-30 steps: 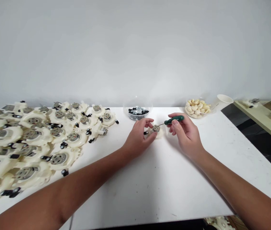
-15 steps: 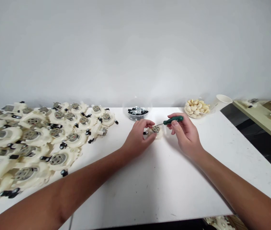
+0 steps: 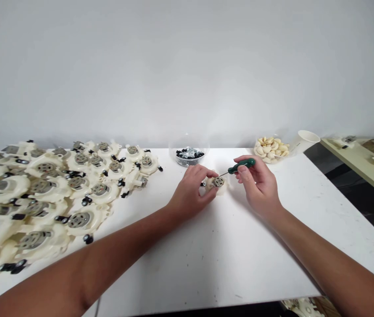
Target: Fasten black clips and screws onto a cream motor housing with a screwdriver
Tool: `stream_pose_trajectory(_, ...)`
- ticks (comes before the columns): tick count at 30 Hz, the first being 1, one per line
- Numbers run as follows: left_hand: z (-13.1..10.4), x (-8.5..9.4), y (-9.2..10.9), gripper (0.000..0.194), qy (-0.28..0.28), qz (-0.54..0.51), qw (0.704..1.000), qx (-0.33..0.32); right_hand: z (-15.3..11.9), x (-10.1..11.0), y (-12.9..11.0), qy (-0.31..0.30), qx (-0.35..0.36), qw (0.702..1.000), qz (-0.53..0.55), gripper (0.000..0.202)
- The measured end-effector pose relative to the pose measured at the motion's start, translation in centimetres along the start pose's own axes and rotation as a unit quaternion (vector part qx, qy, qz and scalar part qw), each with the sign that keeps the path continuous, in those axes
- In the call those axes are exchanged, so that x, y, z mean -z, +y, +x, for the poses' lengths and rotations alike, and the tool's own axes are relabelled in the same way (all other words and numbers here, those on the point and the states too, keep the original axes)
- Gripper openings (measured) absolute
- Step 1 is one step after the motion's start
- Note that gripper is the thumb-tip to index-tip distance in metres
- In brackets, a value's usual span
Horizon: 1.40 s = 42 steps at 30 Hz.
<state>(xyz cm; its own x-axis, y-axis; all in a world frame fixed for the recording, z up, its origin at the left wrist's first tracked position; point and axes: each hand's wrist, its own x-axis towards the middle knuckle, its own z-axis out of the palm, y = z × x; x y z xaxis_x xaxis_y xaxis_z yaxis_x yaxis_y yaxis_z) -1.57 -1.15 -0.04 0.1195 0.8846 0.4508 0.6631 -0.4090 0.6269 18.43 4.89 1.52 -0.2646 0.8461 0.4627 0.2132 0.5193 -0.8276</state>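
My left hand (image 3: pixel 194 188) is closed around the side of a small cream plastic motor housing (image 3: pixel 221 190), which rests on the white table. A grey round motor (image 3: pixel 218 182) sits in the housing, and a small black part with a screw-like piece sticks out at its left by my fingers. In my right hand (image 3: pixel 260 185) is a screwdriver (image 3: pixel 241 166) with a green handle, held between thumb and fingers. The thin shaft points left and down, and its tip is at the motor's upper edge; I cannot tell exactly what it touches.
Many similar motor housings (image 3: pixel 81 220) cover the table's left side. Behind my hands stands a clear bowl (image 3: pixel 189 162) of black and silvery small parts. To its right are a container of cream-coloured pieces (image 3: pixel 271 149) and a tilted white cup (image 3: pixel 306 140). A shelf (image 3: pixel 358 163) lies beyond the right edge.
The housing and my left hand have shifted slightly right. The screwdriver has tilted more steeply, its handle moving right and its tip lowering to the motor.
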Motion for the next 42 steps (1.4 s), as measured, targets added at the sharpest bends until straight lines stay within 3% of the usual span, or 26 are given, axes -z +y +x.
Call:
stream_pose_trajectory(9, 0.03, 0.01, 0.02, 0.022, 0.002, 0.000, 1.000, 0.004, 0.01, -0.03, -0.29, -0.001, 0.012, 1.000, -0.015, 0.025)
stream_pose_trajectory(24, 0.03, -0.05, -0.10, 0.023, -0.013, -0.003, 1.000, 0.027, 0.04, 0.05, 0.02, -0.017, -0.026, 0.999, 0.032, 0.024)
stream_pose_trajectory(42, -0.02, 0.00, 0.07, 0.023, -0.010, 0.006, 1.000, 0.008, 0.15, 0.19, -0.04, 0.001, -0.009, 1.000, 0.005, 0.020)
